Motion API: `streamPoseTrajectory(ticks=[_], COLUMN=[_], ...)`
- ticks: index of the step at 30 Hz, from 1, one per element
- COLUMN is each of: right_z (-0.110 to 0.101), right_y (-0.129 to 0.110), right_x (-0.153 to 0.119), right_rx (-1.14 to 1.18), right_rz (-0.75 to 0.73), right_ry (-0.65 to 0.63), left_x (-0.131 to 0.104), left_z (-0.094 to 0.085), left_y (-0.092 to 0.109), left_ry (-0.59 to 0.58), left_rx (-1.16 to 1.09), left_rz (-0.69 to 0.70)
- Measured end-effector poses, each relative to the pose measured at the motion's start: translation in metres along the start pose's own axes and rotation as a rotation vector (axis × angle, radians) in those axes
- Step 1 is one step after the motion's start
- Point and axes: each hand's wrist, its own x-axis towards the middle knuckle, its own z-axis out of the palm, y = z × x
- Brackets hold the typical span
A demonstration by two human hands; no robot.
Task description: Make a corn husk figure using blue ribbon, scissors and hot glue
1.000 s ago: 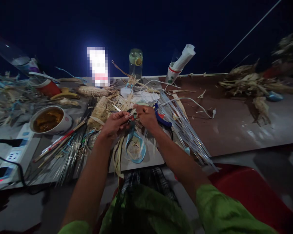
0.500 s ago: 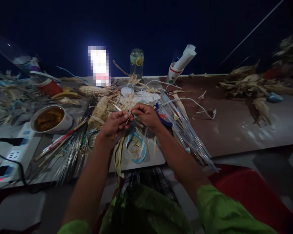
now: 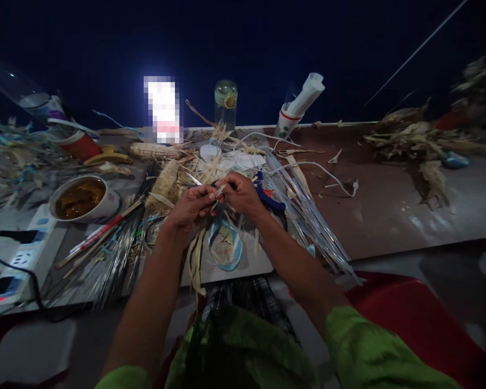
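Note:
Over the littered table, my left hand (image 3: 192, 206) and my right hand (image 3: 243, 193) meet with fingertips closed. Between them they pinch a small pale strip (image 3: 220, 190) that looks like corn husk; its lower end is partly hidden by the fingers. Just below hangs or lies a loop of light blue ribbon (image 3: 237, 251). Dry husk strips (image 3: 196, 259) drape over the table edge under my left hand. A pointed silvery blade (image 3: 193, 179) sticks out behind my left fingers. Beside my right wrist is a blue-handled tool (image 3: 272, 201).
Corn cobs (image 3: 156, 151), a bowl of brown liquid (image 3: 83, 199), a power strip (image 3: 24, 254) and a bundle of thin wires (image 3: 119, 259) are on the left. Clear rods (image 3: 311, 216) and a white cable (image 3: 332, 175) lie right. A bottle (image 3: 225, 105) and paper cup (image 3: 288, 121) stand behind.
My right hand's fingers have shifted and turned slightly, and more of the pale strip shows between both hands. Objects on the table stay in place.

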Motion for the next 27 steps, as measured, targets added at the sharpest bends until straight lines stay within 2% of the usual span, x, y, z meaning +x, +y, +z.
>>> streamPoseTrajectory(ticks=[7,12,18,20,27], right_z=[-0.001,-0.003,-0.01,-0.013,-0.011], right_y=[-0.005,-0.008,-0.005,-0.004,-0.009], right_x=[-0.001,-0.001,0.003,0.004,0.001], right_rx=[0.074,0.155,0.268,0.354,0.479], right_rz=[0.019,0.105,0.069,0.074,0.142], right_ry=[-0.012,-0.063,0.063,0.018,-0.273], left_x=[0.0,-0.002,-0.004,-0.004,-0.004], left_z=[-0.001,0.001,0.001,0.0,-0.002], left_y=[-0.003,-0.001,0.003,0.004,0.003], left_ry=[-0.053,-0.055,-0.068,-0.06,-0.065], left_rx=[0.052,0.05,-0.077,-0.093,-0.102], left_rz=[-0.023,-0.022,0.023,0.044,0.026])
